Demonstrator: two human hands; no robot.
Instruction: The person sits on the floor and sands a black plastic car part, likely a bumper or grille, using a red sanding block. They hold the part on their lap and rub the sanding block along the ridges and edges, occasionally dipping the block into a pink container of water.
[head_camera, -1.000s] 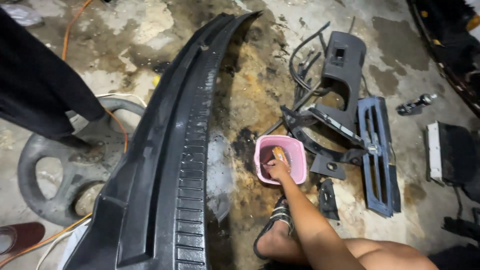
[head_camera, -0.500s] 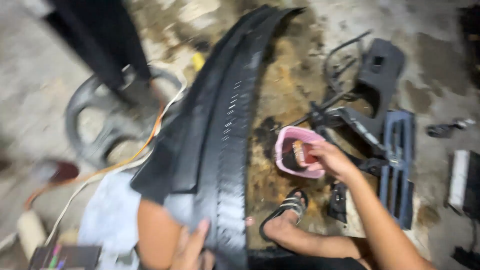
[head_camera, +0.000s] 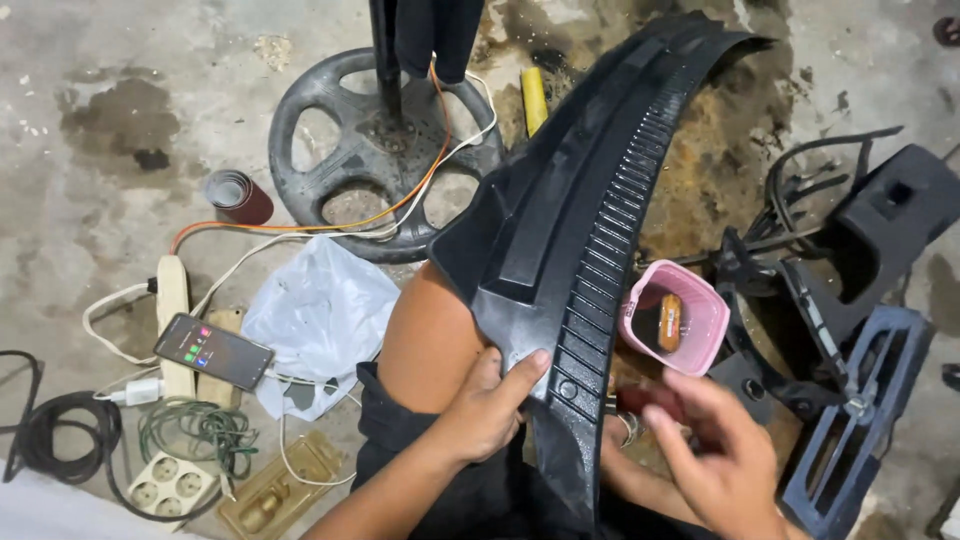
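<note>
A long black plastic car trim panel (head_camera: 590, 190) with a ribbed edge rests across my knee and stretches away to the upper right. My left hand (head_camera: 490, 405) grips its near end, thumb on the top face. My right hand (head_camera: 715, 455) hovers blurred just right of the panel, fingers apart and holding nothing. Beyond that hand, a small pink tub (head_camera: 672, 316) with an orange object inside stands on the floor.
Black plastic car parts (head_camera: 860, 300) lie at the right. A round black fan base (head_camera: 375, 150) stands at the top, with a roll of sandpaper (head_camera: 238, 195), a white plastic bag (head_camera: 320, 310), a phone (head_camera: 213, 352), power strips and coiled cables (head_camera: 60, 440) at the left.
My right hand has come out of the pink tub and back toward me. My left hand has closed on the panel's near end. The view has swung left.
</note>
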